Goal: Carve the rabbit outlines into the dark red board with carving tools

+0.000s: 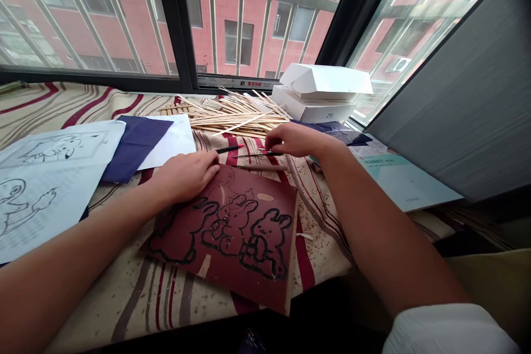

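A reddish-brown board (249, 243) lies tilted on the cloth, with rabbit-like figures outlined in black grooves and a few pale scraped patches. My left hand (185, 174) rests over its far left edge, fingers stretched out together. Just past those fingertips is a black pen with a red tip (230, 149). Beyond the board's far edge, my right hand (288, 140) has its fingers pinched at a thin tool with a dark handle (271, 154), whose slim shaft points left. A brownish stick (261, 167) lies between that tool and the board.
Thin wooden sticks (236, 113) are heaped by the window, beside a white box (323, 105). At left are printed drawings (53, 166), dark blue sheets (135, 144) and white paper (176, 135). A pale green-white book (402, 177) lies right. Crumbs dot the striped cloth (319, 243).
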Available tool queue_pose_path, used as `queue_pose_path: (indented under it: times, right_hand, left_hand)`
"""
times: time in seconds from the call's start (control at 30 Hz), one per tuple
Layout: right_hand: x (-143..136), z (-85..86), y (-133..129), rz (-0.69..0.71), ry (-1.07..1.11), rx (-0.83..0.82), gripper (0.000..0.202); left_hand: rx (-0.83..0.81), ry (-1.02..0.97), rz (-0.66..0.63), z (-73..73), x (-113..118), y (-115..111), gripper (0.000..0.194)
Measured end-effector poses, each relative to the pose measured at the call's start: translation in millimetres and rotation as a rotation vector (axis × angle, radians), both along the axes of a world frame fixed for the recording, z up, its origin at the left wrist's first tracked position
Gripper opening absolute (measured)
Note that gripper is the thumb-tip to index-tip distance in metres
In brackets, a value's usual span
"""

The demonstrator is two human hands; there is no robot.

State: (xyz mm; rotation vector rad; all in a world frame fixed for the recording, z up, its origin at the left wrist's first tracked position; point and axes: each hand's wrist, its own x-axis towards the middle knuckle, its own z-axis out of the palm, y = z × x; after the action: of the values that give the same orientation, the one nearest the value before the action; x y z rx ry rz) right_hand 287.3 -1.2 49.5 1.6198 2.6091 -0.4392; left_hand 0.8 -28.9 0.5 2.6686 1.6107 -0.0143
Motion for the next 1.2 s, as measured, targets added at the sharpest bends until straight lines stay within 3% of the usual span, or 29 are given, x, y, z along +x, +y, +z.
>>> queue_pose_path:
  times: [0.2, 0.43, 0.6, 0.83, 0.97, 1.2]
  right_hand:
    - [-3.4, -13.5, 7.3, -0.037, -0.132, 0.048, 0.013]
    - [-1.0, -18.6, 10.8, 0.003, -0.157, 0.054, 0.01]
    - [-2.2, -17.1, 8.6, 0.028, -0.11, 0.062, 0.014]
    - [-9.9, -6.3, 0.3, -0.033, 0.067, 0.186, 0.008]
    - [-15.1, -3.8, -5.2, -0.03, 0.292, 0.23, 0.016]
    - [-34.4, 6.9, -26.2, 0.119, 0.598, 0.201, 0.02]
  left_hand:
    - [0.02, 0.142, 0.068, 6.1, 3.1, -2.1, 0.044]
    - [0.07, 0.102, 0.098, 5.1, -3.7, 5.1, 0.045]
    - [0.024, 0.017, 0.039, 1.4, -4.5, 7.1, 0.048]
    - [0.003, -0.099, 0.083, 4.8, -4.0, 7.7, 0.05]
    - [-0.026, -0.091, 0.07, 7.7, -2.8, 8.4, 0.056]
    - [-0.015, 0.1, 0.285, 8.6, -6.8, 7.2, 0.068]
